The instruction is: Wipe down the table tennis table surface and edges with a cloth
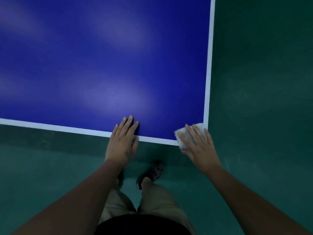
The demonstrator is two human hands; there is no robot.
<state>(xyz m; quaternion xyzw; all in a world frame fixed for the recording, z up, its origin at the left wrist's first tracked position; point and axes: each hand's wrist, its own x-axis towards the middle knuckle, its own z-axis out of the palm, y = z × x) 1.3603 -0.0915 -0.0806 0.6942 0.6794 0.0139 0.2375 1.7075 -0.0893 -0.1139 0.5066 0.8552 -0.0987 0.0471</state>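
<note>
1. The left hand (123, 138) is laid flat, fingers straight, on the near edge of the desk (101, 56), probably as a brace.
2. The cloth (182, 135) is pressed onto the near right corner by the flattened right hand (198, 145), suiting edge wiping.
3. The desk is blue and glossy, with a white border (209, 65); green floor (262, 82) surrounds it.

Mostly covered by the right hand (198, 146): cloth (180, 135) and, beneath it, the table (101, 65) corner. Cropped at top and left: the table itself.

Dark green floor (262, 82), faintly scuffed, dim even light
</note>
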